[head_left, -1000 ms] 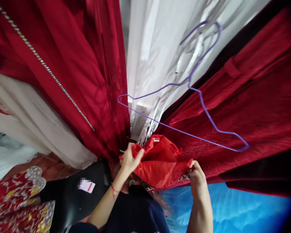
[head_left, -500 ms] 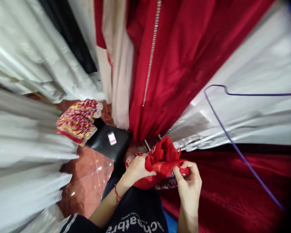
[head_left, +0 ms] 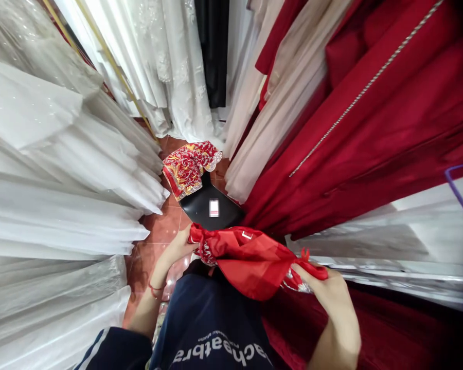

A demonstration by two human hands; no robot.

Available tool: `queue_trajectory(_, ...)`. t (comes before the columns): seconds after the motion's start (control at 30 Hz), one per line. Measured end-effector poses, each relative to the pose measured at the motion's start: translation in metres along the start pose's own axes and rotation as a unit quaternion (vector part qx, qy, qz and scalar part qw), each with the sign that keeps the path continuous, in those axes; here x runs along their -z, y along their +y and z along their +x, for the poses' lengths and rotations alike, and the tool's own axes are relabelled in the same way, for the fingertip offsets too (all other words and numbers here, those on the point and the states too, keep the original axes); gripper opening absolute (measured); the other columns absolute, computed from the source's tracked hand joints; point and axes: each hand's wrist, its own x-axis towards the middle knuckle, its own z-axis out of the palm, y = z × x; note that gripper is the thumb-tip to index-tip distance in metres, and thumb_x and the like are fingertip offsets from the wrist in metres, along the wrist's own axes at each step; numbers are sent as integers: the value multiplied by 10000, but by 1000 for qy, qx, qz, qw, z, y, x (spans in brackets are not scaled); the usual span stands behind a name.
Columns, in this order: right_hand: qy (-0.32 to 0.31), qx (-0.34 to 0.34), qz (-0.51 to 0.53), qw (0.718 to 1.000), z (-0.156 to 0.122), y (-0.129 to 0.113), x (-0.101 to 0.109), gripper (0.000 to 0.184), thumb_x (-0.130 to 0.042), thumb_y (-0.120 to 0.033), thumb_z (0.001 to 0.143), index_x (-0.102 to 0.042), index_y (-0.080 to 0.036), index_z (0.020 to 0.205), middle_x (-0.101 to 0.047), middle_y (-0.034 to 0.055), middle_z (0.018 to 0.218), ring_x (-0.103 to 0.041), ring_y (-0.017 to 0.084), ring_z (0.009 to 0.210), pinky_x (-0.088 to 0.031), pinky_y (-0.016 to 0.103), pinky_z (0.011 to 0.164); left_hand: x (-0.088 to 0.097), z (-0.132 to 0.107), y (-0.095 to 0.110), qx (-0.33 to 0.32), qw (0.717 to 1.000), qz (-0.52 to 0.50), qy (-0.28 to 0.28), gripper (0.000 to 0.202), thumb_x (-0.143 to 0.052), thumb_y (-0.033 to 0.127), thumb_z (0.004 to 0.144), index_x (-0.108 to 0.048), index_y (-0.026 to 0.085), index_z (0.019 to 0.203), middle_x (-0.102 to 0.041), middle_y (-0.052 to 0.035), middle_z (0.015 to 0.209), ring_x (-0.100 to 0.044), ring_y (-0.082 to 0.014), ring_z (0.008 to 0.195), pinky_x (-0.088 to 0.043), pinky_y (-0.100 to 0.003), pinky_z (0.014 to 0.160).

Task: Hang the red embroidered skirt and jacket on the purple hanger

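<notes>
In the head view, the red garment [head_left: 250, 264] is stretched between the two hands, on the person's side of the black chair [head_left: 195, 208]. The left hand [head_left: 180, 244], near the chair's near-left corner, has a narrow grip on one bunched end. The right hand [head_left: 330, 290], to the right of the chair and closer to the body, holds the other end with the thumb on top. A white label [head_left: 247, 235] shows on the plain red side. To handle it well, I think both ends should be held by their edges, with equal and gentle tension, so that the gathered middle can flatten without pulling the seams. A red-and-yellow cloth [head_left: 189, 167] lies at the chair's far-left part, and a pale card [head_left: 214, 207] rests on its seat. The purple hanger [head_left: 457, 190] is well to the chair's right.
</notes>
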Motion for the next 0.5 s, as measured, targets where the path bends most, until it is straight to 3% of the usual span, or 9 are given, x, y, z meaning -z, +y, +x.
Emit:
queue_trajectory(0.1, 50, 72, -20, 996, -2, -29, -22, 457, -700, -638, 656, -680, -183, 622, -633, 9, 597, -557, 179, 591, -419, 291, 602, 8, 9, -15, 26, 1000, 3, 11, 115, -605, 265, 695, -565, 170, 747, -604, 9, 712, -555, -147, 668, -450, -251, 641)
queue_trajectory(0.17, 110, 109, -33, 987, -4, -46, -32, 514, -638, -676, 713, -602, -187, 559, -579, 8, 609, -505, 154, 583, -391, 292, 617, 13, 13, -21, 45, 999, 11, -11, 178, -599, 286, 681, -486, 180, 594, -494, 42, 576, -460, -114, 570, -378, -227, 558)
queue_trajectory(0.27, 194, 102, -30, 975, -7, -69, -46, 548, -607, -682, 762, -510, -200, 520, -484, -9, 556, -427, 131, 543, -345, 295, 594, 13, 20, -19, 40, 999, -14, -4, 294, -611, 341, 698, -432, 183, 527, -408, 57, 514, -385, -93, 530, -321, -221, 524)
queue_trajectory(0.4, 236, 52, 148, 959, -9, -116, -76, 520, -630, -653, 785, -444, -216, 574, -376, -64, 499, -332, 97, 493, -292, 265, 522, -10, 43, 13, 31, 991, -100, 89, 376, -582, 469, 782, -501, 171, 569, -447, 41, 516, -422, -102, 530, -356, -234, 542)
queue_trajectory(0.5, 181, 62, 344, 919, -9, -165, -111, 439, -641, -633, 788, -533, -209, 747, -523, -50, 617, -430, 98, 516, -360, 244, 524, -28, 63, 48, -37, 968, -212, 130, 360, -542, 489, 857, -652, 148, 824, -668, -30, 757, -609, -174, 724, -487, -285, 721)
